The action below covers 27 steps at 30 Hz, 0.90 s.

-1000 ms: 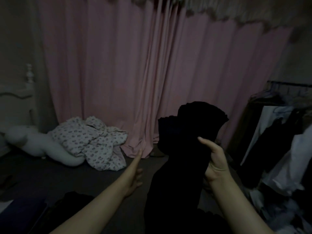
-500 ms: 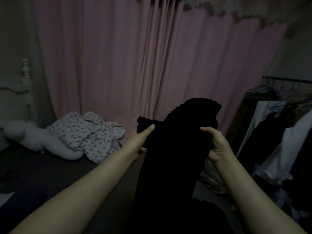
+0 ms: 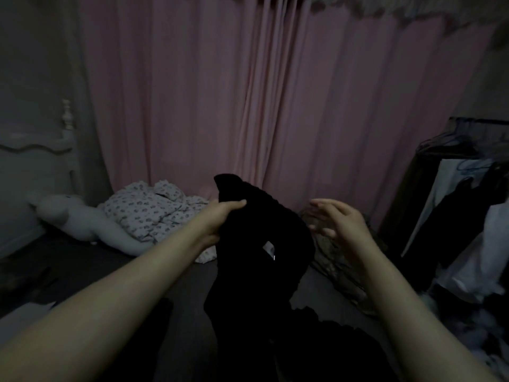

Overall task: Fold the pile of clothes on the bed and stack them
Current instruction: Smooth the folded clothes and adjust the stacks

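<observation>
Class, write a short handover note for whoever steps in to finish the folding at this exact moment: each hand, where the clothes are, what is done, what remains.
Left hand: grips the top edge of the black garment, holding it up above the bed.
Right hand: open, fingers spread, beside the garment and holding nothing.
Clothes: the black garment hangs unfolded from the left hand; a floral garment lies crumpled at the far side of the bed.
Done: no folded stack is visible.
Left: take the garment's free edge with the right hand, fold it, start the stack, then the floral one.
</observation>
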Available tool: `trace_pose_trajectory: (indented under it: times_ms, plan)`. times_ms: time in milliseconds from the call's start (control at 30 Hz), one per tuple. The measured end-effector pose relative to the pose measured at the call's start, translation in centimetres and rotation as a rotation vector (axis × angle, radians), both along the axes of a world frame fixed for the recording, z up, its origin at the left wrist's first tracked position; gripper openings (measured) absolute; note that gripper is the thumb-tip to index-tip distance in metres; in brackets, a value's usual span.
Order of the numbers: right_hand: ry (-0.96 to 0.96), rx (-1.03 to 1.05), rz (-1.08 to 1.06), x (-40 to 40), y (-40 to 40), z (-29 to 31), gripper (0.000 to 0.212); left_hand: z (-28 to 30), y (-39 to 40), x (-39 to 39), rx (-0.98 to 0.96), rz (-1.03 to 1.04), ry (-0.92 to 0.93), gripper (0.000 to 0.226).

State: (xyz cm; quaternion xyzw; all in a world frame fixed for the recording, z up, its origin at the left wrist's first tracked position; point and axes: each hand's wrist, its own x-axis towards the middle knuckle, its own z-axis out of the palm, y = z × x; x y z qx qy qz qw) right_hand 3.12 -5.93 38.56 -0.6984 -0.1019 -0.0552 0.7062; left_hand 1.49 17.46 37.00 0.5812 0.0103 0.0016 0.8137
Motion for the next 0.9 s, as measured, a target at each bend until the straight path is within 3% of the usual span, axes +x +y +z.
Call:
trace_pose_trajectory:
  times_ms: [67,167,267,433,500,533,567,633,767,833,900]
  plan:
    - [0.002,-0.151,-0.045,1.3,-1.6,-2.6,0.027,1.2,0.6,-0.5,0.046,-0.054,-0.024,0.011]
    - [0.106,-0.406,0.249,1.7,-2.1,-7.5,0.059,2.8,1.0,-0.9,0.123,-0.066,-0.071,0.011]
    - [0.092,-0.550,0.397,0.5,-1.0,-9.8,0.054,3.9,1.3,-1.1,0.164,-0.082,-0.089,0.011]
    - [0.130,-0.885,0.543,-1.9,1.5,-8.7,0.048,4.9,2.0,-1.3,0.221,-0.064,-0.089,0.012]
    - [-0.032,-0.820,0.558,-2.9,2.3,-8.5,0.036,5.4,2.3,-1.3,0.212,-0.065,-0.099,0.013]
    - [-0.088,-0.722,0.508,-2.8,2.4,-8.7,0.041,5.8,2.5,-1.2,0.202,-0.068,-0.111,0.013]
    - [-0.070,-0.589,0.445,-3.4,2.9,-8.0,0.041,6.4,2.7,-1.1,0.194,-0.068,-0.122,0.014]
    - [-0.042,-0.437,0.303,-2.8,3.8,-6.7,0.019,7.5,3.2,-0.8,0.184,-0.038,-0.152,0.017]
    - [-0.120,-0.289,-0.084,1.4,3.1,-1.7,0.018,9.1,4.9,0.0,0.330,0.092,-0.217,0.032]
    - [-0.209,-0.285,-0.121,2.6,2.2,1.9,0.022,9.3,5.6,-0.1,0.457,0.102,-0.218,0.034]
    - [-0.310,-0.425,-0.095,3.2,1.8,5.3,0.019,9.4,5.9,-0.6,0.640,0.027,-0.229,0.030]
